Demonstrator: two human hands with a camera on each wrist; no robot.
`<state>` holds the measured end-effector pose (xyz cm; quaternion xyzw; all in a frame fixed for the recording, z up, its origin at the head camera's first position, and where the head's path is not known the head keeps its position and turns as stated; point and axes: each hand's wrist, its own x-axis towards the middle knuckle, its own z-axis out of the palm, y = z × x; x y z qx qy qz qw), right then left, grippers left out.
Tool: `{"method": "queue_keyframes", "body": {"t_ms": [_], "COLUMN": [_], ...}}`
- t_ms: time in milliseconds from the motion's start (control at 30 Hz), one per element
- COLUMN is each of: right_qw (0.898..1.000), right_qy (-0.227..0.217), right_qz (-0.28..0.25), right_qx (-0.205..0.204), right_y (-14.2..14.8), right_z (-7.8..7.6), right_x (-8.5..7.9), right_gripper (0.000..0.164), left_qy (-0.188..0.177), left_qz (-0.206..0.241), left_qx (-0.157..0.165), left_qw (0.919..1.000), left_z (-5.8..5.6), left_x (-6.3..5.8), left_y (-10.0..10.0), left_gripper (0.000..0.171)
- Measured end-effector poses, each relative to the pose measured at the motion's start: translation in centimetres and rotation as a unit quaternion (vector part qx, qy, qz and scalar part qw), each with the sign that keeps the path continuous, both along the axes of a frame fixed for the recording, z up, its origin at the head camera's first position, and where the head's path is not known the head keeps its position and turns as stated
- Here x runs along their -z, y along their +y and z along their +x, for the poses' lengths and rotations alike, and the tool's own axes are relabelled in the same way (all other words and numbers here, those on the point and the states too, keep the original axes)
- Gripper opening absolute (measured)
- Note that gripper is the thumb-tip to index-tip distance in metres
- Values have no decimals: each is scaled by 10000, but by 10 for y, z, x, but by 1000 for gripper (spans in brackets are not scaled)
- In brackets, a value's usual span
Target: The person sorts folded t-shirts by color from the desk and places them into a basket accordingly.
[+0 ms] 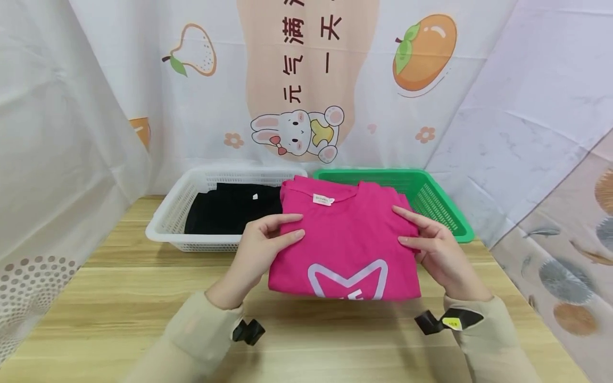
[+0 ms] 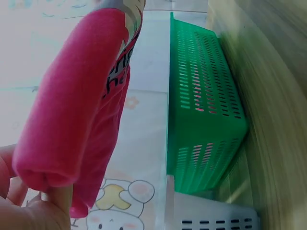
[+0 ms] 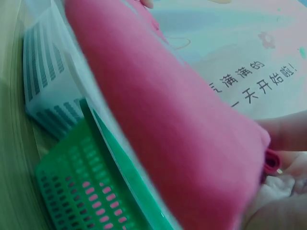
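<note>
A folded bright pink T-shirt [image 1: 354,239] with a neck label and a pale star print is held up over the table, in front of the baskets. My left hand [image 1: 263,244] grips its left edge, thumb on the front. On the opposite edge my right hand [image 1: 440,252] holds it the same way. In the left wrist view the folded side of the shirt [image 2: 72,96] shows above the fingers, with dark lettering on another face. The right wrist view shows the shirt [image 3: 168,110] tilted, its rolled edge by the fingers.
Behind the shirt stand a white basket [image 1: 167,218] with folded black clothing [image 1: 230,210] and, to its right, a green basket [image 1: 442,205]. Something pink shows through the green basket's slots in the wrist views. A printed curtain [image 1: 206,117] hangs behind the wooden table [image 1: 119,298].
</note>
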<state>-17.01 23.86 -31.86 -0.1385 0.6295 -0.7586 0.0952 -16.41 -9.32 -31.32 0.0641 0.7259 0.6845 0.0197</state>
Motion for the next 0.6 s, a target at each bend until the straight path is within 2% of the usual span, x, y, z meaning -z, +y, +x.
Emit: {"method": "queue_keyframes", "body": {"t_ms": [367,600], "right_qw": [9958,9891], "right_qy": [-182,-428], "right_qz": [-363,-403], "right_qx": [819,1349], "right_y": [16,27], "right_z": [-23,-43], "right_x": [-14,-23], "right_gripper": [52,50], "left_qy": [-4,471], "left_qz": [-277,-677], "left_qx": [283,187], "left_qw": [9992,9964], "left_z": [-28,-47], "left_x": [-8,-12], "left_y": [25,40], "left_gripper": [38,37]}}
